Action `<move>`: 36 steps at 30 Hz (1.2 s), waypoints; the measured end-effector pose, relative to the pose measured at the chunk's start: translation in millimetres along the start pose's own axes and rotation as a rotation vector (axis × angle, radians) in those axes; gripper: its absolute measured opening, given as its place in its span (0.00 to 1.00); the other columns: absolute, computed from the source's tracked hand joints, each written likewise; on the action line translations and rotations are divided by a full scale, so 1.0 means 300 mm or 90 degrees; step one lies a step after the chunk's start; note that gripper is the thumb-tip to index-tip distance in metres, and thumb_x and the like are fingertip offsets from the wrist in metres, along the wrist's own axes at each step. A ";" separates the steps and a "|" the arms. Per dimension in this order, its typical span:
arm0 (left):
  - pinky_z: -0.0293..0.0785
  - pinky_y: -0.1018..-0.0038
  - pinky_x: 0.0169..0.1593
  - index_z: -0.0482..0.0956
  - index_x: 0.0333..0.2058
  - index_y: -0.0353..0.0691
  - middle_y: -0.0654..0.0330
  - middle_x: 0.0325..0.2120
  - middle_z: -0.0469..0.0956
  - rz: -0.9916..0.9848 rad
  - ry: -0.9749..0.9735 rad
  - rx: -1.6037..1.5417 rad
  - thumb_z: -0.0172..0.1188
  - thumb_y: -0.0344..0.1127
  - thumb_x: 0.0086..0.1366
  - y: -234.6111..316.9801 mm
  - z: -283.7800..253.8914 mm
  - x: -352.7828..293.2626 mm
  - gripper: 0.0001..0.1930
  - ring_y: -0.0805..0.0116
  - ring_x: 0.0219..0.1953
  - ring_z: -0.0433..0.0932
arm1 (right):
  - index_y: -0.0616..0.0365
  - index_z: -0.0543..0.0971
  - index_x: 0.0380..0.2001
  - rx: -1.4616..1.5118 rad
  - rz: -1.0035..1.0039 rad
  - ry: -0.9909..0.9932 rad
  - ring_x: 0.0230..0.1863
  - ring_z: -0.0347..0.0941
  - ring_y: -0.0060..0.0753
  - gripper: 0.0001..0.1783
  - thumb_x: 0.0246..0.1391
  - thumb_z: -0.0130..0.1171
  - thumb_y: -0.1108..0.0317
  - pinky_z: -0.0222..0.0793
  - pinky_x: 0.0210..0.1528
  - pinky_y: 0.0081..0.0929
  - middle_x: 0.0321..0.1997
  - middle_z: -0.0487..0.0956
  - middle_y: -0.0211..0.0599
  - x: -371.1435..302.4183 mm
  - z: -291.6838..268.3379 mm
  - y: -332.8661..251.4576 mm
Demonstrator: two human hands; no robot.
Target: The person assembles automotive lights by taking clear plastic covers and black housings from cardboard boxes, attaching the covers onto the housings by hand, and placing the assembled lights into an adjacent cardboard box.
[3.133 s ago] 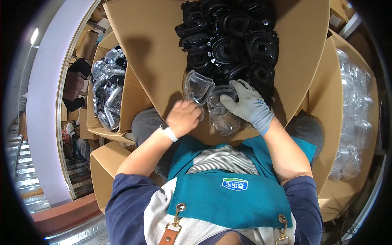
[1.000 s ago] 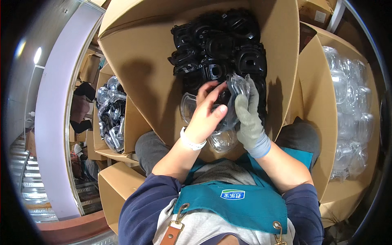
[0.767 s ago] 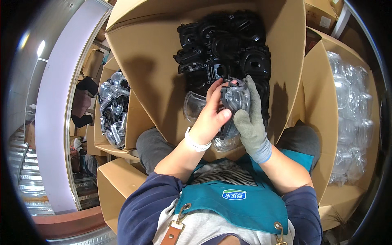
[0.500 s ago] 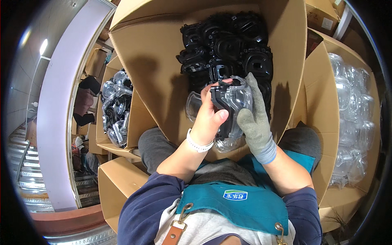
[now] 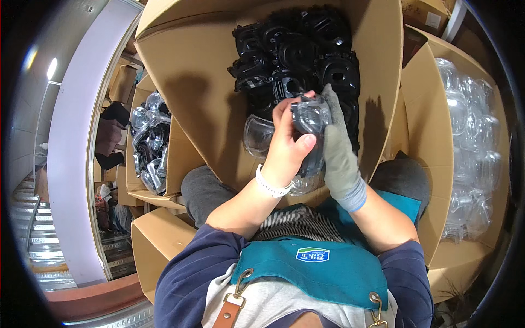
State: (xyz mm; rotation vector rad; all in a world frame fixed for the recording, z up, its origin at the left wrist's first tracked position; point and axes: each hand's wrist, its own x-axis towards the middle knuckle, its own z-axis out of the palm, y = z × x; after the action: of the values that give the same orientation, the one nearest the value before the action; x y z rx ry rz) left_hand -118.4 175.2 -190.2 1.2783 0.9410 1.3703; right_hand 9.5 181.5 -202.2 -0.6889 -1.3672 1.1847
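Gripping black frame with clear lens (image 5: 309, 127) between both hands: my bare left hand (image 5: 287, 147) clamps left side, gloved right hand (image 5: 338, 146) clasps right. Black frame pile (image 5: 292, 52) just beyond fingers, inside cardboard box (image 5: 191, 82). Clear lens (image 5: 257, 135) beside left hand.

There is a single view, taken from a camera worn on the person's head and aimed steeply down along the chest and lap. It sits close: the teal apron (image 5: 322, 273) fills the 6 o'clock edge, and both forearms enter from there, rising toward the centre where the hands meet. The fisheye lens bends straight edges near the rim and leaves a dark ring around the picture. The open cardboard box (image 5: 191, 82) spreads from the centre to 12 o'clock. A side box of clear parts (image 5: 470, 153) lies at 3 o'clock, and a curved white rail (image 5: 76, 164) runs at 9 o'clock.
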 end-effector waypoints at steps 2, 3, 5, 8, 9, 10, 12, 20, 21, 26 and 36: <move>0.57 0.66 0.63 0.63 0.60 0.39 0.53 0.55 0.55 0.072 0.013 0.103 0.63 0.58 0.51 0.022 0.003 -0.007 0.42 0.59 0.59 0.60 | 0.58 0.47 0.68 0.171 0.030 -0.009 0.63 0.61 0.32 0.29 0.69 0.32 0.58 0.54 0.66 0.27 0.64 0.62 0.41 0.014 -0.011 0.008; 0.57 0.66 0.63 0.63 0.60 0.39 0.53 0.55 0.55 0.070 0.011 0.101 0.63 0.58 0.51 0.023 0.017 -0.006 0.42 0.59 0.59 0.60 | 0.58 0.47 0.68 0.169 0.032 -0.007 0.63 0.61 0.32 0.29 0.69 0.32 0.58 0.54 0.66 0.27 0.64 0.62 0.41 0.019 -0.010 0.015; 0.55 0.65 0.63 0.63 0.60 0.40 0.53 0.55 0.55 0.095 0.060 0.079 0.61 0.64 0.50 0.015 0.044 -0.005 0.45 0.59 0.59 0.58 | 0.53 0.50 0.68 0.313 0.117 0.019 0.63 0.61 0.31 0.28 0.69 0.31 0.57 0.55 0.65 0.27 0.64 0.63 0.38 0.022 -0.005 0.031; 0.54 0.64 0.63 0.62 0.61 0.40 0.52 0.55 0.55 0.084 0.003 0.134 0.56 0.69 0.50 0.036 0.019 -0.005 0.47 0.58 0.59 0.57 | 0.48 0.59 0.65 0.363 0.232 -0.029 0.60 0.64 0.28 0.28 0.67 0.34 0.48 0.60 0.62 0.28 0.62 0.66 0.33 0.004 -0.011 0.033; 0.54 0.64 0.63 0.62 0.61 0.40 0.51 0.55 0.55 0.110 -0.014 0.163 0.55 0.71 0.50 0.035 0.018 -0.005 0.48 0.58 0.59 0.57 | 0.46 0.61 0.64 0.670 0.364 -0.066 0.59 0.65 0.28 0.29 0.66 0.36 0.44 0.61 0.61 0.28 0.60 0.68 0.32 0.000 -0.004 0.029; 0.53 0.63 0.63 0.64 0.60 0.37 0.51 0.56 0.54 0.102 -0.006 0.126 0.53 0.70 0.53 0.045 0.029 -0.013 0.46 0.59 0.58 0.57 | 0.47 0.64 0.62 0.639 0.347 -0.033 0.57 0.67 0.27 0.33 0.63 0.39 0.39 0.63 0.60 0.27 0.59 0.70 0.29 -0.008 0.012 0.044; 0.53 0.63 0.62 0.65 0.59 0.36 0.51 0.54 0.56 0.141 0.013 0.177 0.51 0.69 0.55 0.044 0.040 -0.012 0.45 0.60 0.56 0.58 | 0.49 0.64 0.61 0.608 0.324 0.022 0.57 0.68 0.27 0.34 0.62 0.38 0.38 0.63 0.60 0.27 0.58 0.70 0.29 -0.013 0.025 0.039; 0.61 0.73 0.55 0.73 0.48 0.33 0.58 0.43 0.69 0.063 0.249 0.009 0.40 0.42 0.70 -0.028 0.094 -0.070 0.20 0.68 0.45 0.69 | 0.66 0.52 0.64 0.105 -0.082 0.215 0.58 0.62 0.33 0.41 0.54 0.60 0.63 0.59 0.61 0.28 0.60 0.61 0.44 0.012 0.015 0.037; 0.62 0.70 0.57 0.71 0.50 0.34 0.56 0.48 0.70 0.096 0.295 -0.208 0.39 0.42 0.71 -0.031 0.111 -0.066 0.19 0.66 0.48 0.70 | 0.68 0.50 0.64 0.036 -0.157 0.185 0.60 0.59 0.35 0.43 0.53 0.61 0.66 0.58 0.63 0.31 0.63 0.57 0.47 0.005 0.016 0.041; 0.68 0.63 0.55 0.71 0.52 0.43 0.57 0.48 0.74 -0.099 0.330 -0.390 0.35 0.59 0.67 0.067 0.010 0.045 0.29 0.60 0.52 0.71 | 0.75 0.64 0.56 -0.098 -0.328 0.126 0.53 0.69 0.44 0.31 0.51 0.56 0.70 0.62 0.58 0.34 0.54 0.69 0.53 -0.039 0.017 0.000; 0.70 0.64 0.54 0.75 0.49 0.46 0.63 0.47 0.77 -0.038 0.285 -0.506 0.42 0.57 0.64 0.050 -0.049 0.039 0.26 0.62 0.50 0.74 | 0.61 0.76 0.34 0.014 -0.095 -0.141 0.32 0.69 0.22 0.06 0.55 0.57 0.70 0.67 0.37 0.22 0.29 0.73 0.28 0.006 -0.047 -0.011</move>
State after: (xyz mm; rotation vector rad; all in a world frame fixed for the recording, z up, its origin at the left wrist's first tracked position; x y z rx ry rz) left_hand -134.5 184.9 -175.1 0.3478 0.5945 1.7673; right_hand 23.3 185.7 -200.5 -0.4409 -1.5587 1.1803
